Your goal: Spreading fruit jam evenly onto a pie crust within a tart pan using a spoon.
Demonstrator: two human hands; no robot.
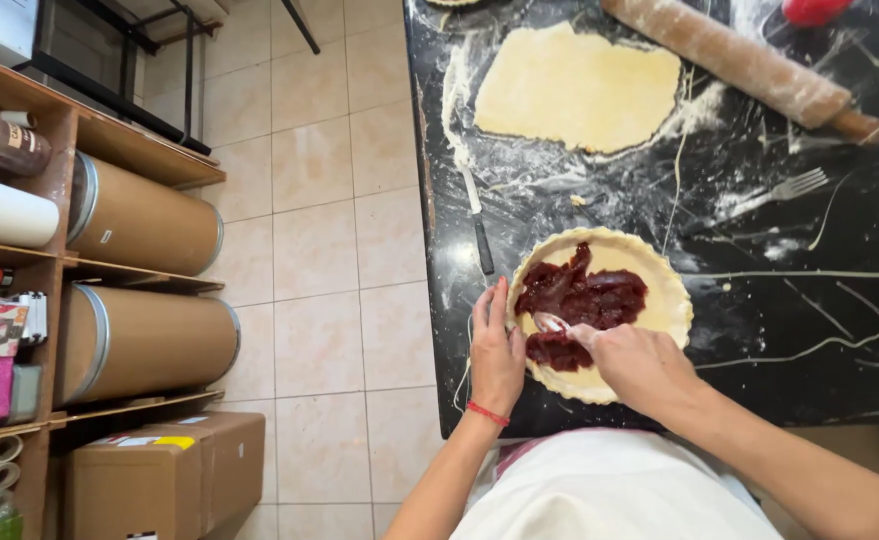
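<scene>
A round pie shell (660, 285) of pale dough sits on the black floured counter (810, 300), partly covered with dark red jam (585, 295). My right hand (640, 365) holds a spoon (550, 322) whose bowl rests in the jam near the shell's left side. My left hand (495, 350), with a red string bracelet at the wrist, lies flat against the shell's left rim, fingers together and pointing away from me.
A rolled sheet of dough (575, 88) lies further back, with a floured rolling pin (750, 65), a fork (780, 190) and a knife (478, 220). Left of the counter is tiled floor (320, 250), then wooden shelves with cardboard drums (145, 215) and boxes (160, 480).
</scene>
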